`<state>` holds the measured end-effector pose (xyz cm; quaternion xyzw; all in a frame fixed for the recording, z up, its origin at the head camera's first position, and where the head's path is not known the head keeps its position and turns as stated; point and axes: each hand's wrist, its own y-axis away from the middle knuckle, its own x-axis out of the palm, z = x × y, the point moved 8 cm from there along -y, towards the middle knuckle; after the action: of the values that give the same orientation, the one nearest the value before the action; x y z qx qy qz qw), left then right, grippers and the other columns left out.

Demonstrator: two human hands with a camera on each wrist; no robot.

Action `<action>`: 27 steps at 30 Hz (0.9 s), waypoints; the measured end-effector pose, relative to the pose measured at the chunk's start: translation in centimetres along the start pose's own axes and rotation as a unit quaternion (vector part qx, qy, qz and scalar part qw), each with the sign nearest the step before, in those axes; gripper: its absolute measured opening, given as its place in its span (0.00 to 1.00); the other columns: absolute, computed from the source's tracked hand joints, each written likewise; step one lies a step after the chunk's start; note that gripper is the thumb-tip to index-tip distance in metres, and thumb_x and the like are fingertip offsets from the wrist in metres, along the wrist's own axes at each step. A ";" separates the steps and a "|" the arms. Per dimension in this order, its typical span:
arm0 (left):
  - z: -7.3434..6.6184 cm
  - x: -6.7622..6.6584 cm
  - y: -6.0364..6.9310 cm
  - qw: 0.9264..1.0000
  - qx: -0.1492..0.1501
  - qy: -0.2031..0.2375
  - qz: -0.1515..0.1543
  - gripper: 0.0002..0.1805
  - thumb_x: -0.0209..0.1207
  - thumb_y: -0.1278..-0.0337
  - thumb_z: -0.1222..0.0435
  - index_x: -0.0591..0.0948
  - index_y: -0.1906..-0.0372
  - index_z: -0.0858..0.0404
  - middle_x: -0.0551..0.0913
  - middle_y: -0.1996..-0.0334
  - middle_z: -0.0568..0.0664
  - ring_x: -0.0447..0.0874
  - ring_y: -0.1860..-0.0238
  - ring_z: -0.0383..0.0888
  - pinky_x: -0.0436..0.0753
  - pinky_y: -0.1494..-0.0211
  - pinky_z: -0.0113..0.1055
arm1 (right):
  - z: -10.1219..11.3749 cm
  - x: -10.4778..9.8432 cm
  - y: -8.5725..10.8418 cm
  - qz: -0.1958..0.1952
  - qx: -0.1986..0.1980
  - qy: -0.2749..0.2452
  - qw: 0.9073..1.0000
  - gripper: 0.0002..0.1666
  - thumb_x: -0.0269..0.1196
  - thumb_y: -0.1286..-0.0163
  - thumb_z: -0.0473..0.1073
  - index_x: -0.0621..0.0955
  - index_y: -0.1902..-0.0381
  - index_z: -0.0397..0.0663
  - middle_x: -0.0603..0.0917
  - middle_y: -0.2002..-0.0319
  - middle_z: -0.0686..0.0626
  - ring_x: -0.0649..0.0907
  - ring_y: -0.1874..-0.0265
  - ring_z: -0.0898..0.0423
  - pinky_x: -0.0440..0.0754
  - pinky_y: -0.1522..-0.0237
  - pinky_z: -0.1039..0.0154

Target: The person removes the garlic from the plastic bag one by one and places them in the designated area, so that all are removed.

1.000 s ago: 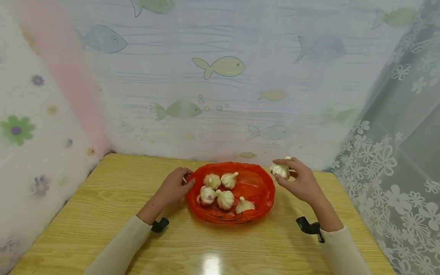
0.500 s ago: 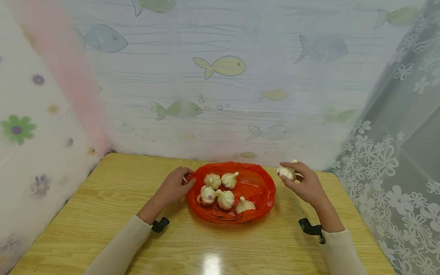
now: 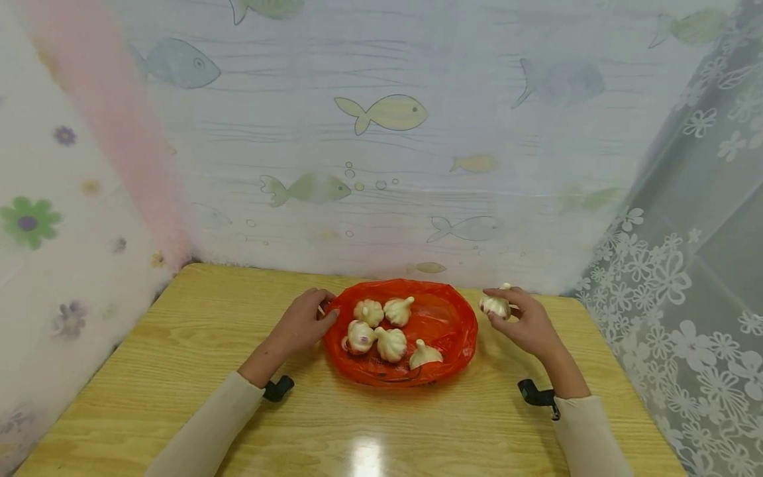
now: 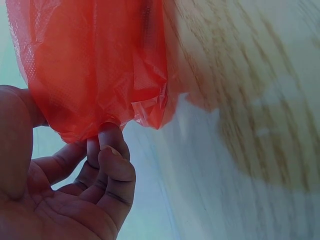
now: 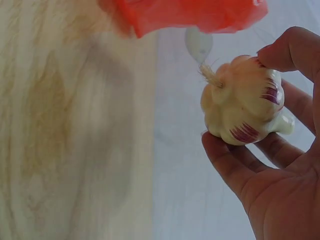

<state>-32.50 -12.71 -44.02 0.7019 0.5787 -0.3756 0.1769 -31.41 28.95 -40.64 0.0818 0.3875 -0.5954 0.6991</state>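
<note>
Pinching the red bag (image 3: 461,326) by its left edge is the left hand (image 3: 302,322). Five garlics (image 3: 391,345) sit inside. The right hand (image 3: 527,324) grips another garlic (image 3: 493,307), just gone lower and farther right, so it's outside the bag.

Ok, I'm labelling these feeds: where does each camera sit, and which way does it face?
Head: worn on the head, facing forward and down at the table and red plastic; left hand, right hand and sleeves show.
Left wrist: worn there, facing the left hand's work at the red plastic's edge; only that hand shows.
Right wrist: worn there, facing the held garlic bulb; only the right hand shows.
Shared: head and right-wrist views both show that garlic bulb.
</note>
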 end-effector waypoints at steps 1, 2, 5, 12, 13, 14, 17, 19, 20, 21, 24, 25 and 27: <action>0.0 0.0 0.0 1.000 0.000 0.000 0.000 0.14 0.63 0.27 0.63 0.83 0.45 0.67 0.81 0.58 0.52 0.79 0.63 0.44 0.83 0.58 0.38 | -0.2 0.2 0.0 0.003 0.001 0.003 1.000 0.25 0.68 0.26 0.33 0.82 0.32 0.44 0.81 0.44 0.40 0.83 0.48 0.46 0.85 0.49 0.67; 0.1 0.0 0.0 1.000 -0.001 0.000 0.001 0.14 0.63 0.27 0.62 0.83 0.45 0.67 0.81 0.58 0.52 0.79 0.62 0.44 0.83 0.57 0.38 | -0.5 0.3 0.0 0.006 0.002 0.005 1.000 0.26 0.68 0.26 0.33 0.82 0.32 0.44 0.81 0.44 0.40 0.83 0.47 0.46 0.85 0.48 0.66; 0.1 0.1 0.0 1.000 -0.001 -0.001 0.001 0.14 0.63 0.27 0.63 0.83 0.45 0.67 0.81 0.58 0.52 0.78 0.62 0.44 0.83 0.57 0.38 | -1.1 0.6 0.0 0.009 0.000 0.014 1.000 0.26 0.68 0.27 0.32 0.82 0.33 0.44 0.81 0.43 0.39 0.83 0.46 0.44 0.86 0.49 0.64; 0.1 0.1 0.1 1.000 -0.003 -0.002 0.002 0.14 0.63 0.27 0.63 0.83 0.45 0.67 0.81 0.58 0.52 0.78 0.62 0.45 0.83 0.57 0.38 | -2.2 1.2 0.1 0.016 -0.007 0.038 0.999 0.25 0.69 0.29 0.31 0.83 0.34 0.43 0.81 0.41 0.40 0.81 0.45 0.48 0.86 0.47 0.61; 0.1 0.2 0.0 1.000 -0.003 -0.002 0.002 0.14 0.63 0.27 0.63 0.83 0.45 0.67 0.81 0.57 0.52 0.78 0.62 0.45 0.83 0.56 0.38 | -2.3 1.3 0.1 0.017 -0.009 0.036 0.999 0.25 0.69 0.29 0.30 0.84 0.35 0.43 0.81 0.41 0.40 0.81 0.46 0.47 0.87 0.47 0.59; 0.1 0.2 0.0 1.000 -0.004 -0.002 0.003 0.14 0.63 0.27 0.63 0.83 0.45 0.67 0.81 0.57 0.53 0.78 0.62 0.45 0.83 0.56 0.39 | -2.5 1.4 0.1 0.018 -0.010 0.033 0.999 0.26 0.69 0.30 0.30 0.84 0.35 0.42 0.81 0.41 0.40 0.81 0.45 0.47 0.87 0.46 0.56; 0.0 0.2 0.1 1.000 -0.005 -0.002 0.004 0.14 0.63 0.27 0.63 0.83 0.45 0.67 0.81 0.58 0.52 0.78 0.62 0.45 0.83 0.56 0.38 | -2.7 1.6 0.2 0.019 -0.013 0.033 0.999 0.26 0.68 0.31 0.28 0.83 0.35 0.39 0.81 0.40 0.39 0.82 0.45 0.44 0.87 0.47 0.48; 0.0 0.2 0.1 1.000 -0.006 -0.001 0.004 0.14 0.63 0.27 0.63 0.83 0.45 0.67 0.81 0.58 0.52 0.78 0.62 0.45 0.83 0.56 0.39 | -2.8 1.7 0.2 0.020 -0.013 0.037 0.999 0.27 0.68 0.32 0.27 0.83 0.35 0.38 0.81 0.40 0.38 0.82 0.45 0.42 0.86 0.48 0.45; 0.0 0.1 0.2 1.000 -0.006 0.000 0.004 0.14 0.63 0.27 0.63 0.83 0.45 0.67 0.81 0.58 0.52 0.78 0.63 0.45 0.83 0.57 0.38 | -2.9 1.7 0.2 0.023 -0.011 0.042 0.999 0.27 0.68 0.32 0.27 0.83 0.35 0.37 0.81 0.40 0.38 0.82 0.45 0.42 0.86 0.48 0.45; -0.1 0.1 0.2 1.000 -0.006 0.000 0.003 0.13 0.63 0.27 0.64 0.83 0.45 0.67 0.81 0.58 0.52 0.78 0.63 0.45 0.83 0.57 0.38 | -2.8 1.7 0.3 0.024 -0.012 0.048 0.998 0.27 0.68 0.32 0.27 0.83 0.35 0.38 0.82 0.40 0.39 0.82 0.44 0.41 0.86 0.49 0.46; -0.1 0.1 0.2 1.000 -0.006 -0.001 0.001 0.13 0.63 0.27 0.64 0.84 0.46 0.67 0.81 0.58 0.53 0.78 0.63 0.45 0.83 0.57 0.38 | -2.9 1.9 0.3 0.029 -0.015 0.060 0.998 0.26 0.68 0.32 0.28 0.83 0.35 0.39 0.82 0.40 0.39 0.82 0.44 0.40 0.85 0.51 0.46; -0.1 0.1 0.2 1.000 -0.004 -0.001 0.001 0.13 0.63 0.27 0.64 0.84 0.46 0.67 0.81 0.58 0.53 0.78 0.62 0.45 0.83 0.57 0.38 | -3.0 1.9 0.3 0.030 -0.016 0.064 0.997 0.27 0.68 0.32 0.28 0.83 0.35 0.39 0.82 0.40 0.39 0.82 0.44 0.40 0.85 0.51 0.47; 0.0 0.1 0.1 1.000 -0.003 -0.003 0.001 0.13 0.63 0.27 0.64 0.84 0.46 0.67 0.81 0.58 0.53 0.79 0.62 0.45 0.83 0.57 0.38 | -3.2 2.0 0.3 0.034 -0.018 0.069 0.997 0.27 0.69 0.32 0.28 0.83 0.35 0.40 0.82 0.40 0.39 0.82 0.44 0.39 0.85 0.52 0.48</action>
<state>-32.35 -12.63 -44.14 0.7011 0.5783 -0.3757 0.1812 -32.53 29.29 -44.22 0.1235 0.4424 -0.5575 0.6915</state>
